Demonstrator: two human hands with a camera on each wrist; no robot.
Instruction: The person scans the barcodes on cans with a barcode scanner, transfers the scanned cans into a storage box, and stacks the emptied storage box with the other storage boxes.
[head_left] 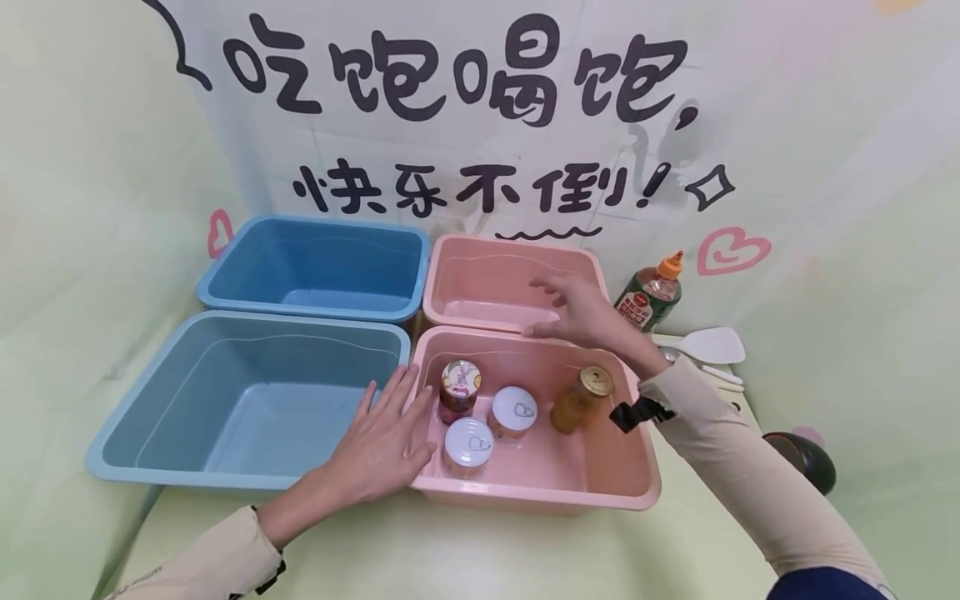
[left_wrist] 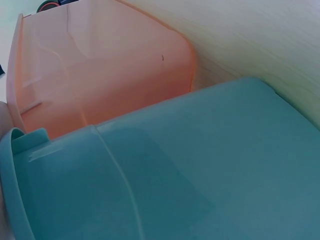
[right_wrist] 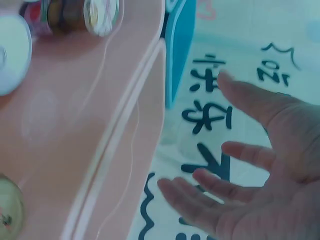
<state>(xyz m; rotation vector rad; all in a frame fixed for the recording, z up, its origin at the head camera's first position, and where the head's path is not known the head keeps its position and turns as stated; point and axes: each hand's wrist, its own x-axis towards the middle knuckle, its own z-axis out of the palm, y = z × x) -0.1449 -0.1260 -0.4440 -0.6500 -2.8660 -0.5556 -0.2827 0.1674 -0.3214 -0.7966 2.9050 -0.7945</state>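
Observation:
My left hand (head_left: 382, 442) lies with fingers spread across the adjoining rims of the front blue bin (head_left: 150, 400) and the front pink bin (head_left: 540, 500), holding nothing. Above the back pink bin (head_left: 517, 247) is my right hand (head_left: 577, 312), fingers loosely bent and the palm bare, as the right wrist view also shows. Inside the front pink bin stand two cans with pull-ring lids, a rear can (head_left: 513, 411) and a front can (head_left: 468, 446). Beside them is a dark jar with a patterned lid (head_left: 461, 380). A yellowish jar with a gold lid (head_left: 596, 382) leans near the right wall.
A back blue bin (head_left: 315, 221) stands behind the front blue one. Right of the pink bins are a sauce bottle (head_left: 647, 292) with an orange cap, a white spatula (head_left: 712, 345) and a dark rounded object (head_left: 806, 462). A printed cloth backdrop (head_left: 465, 150) hangs behind.

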